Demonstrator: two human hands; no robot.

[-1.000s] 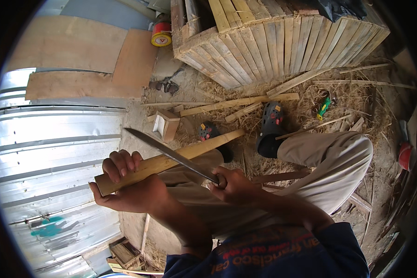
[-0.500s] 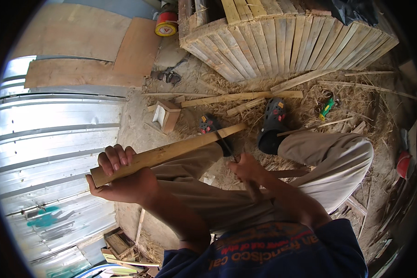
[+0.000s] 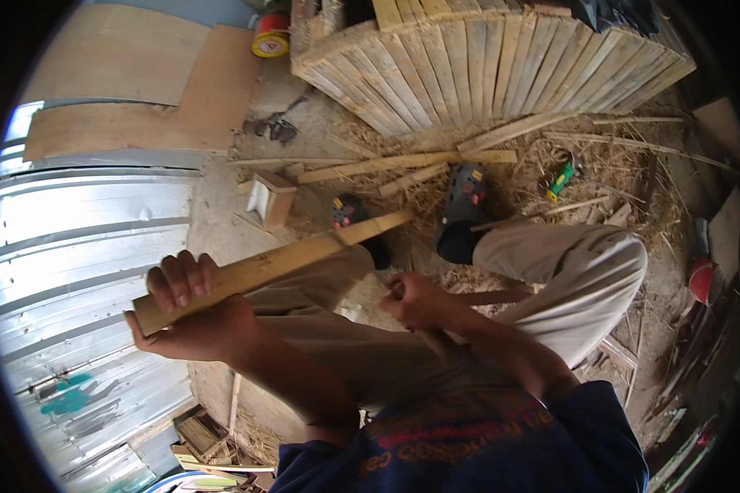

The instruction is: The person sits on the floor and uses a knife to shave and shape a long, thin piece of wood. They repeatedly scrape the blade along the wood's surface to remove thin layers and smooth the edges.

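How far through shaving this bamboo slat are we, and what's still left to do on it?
Done: shavings and cut strips litter the ground, and finished slats are stacked ahead. In hand: the left hand grips the near end of the slat, which slants down toward the feet; the right hand is fisted beside it, its tool hidden. Left: I can't tell how much of this slat needs trimming.

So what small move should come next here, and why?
Probably bring the right hand back up to the bamboo strip. The left hand has a firm grip on its near end and the far end points toward the feet, while the right hand sits low by the knee.
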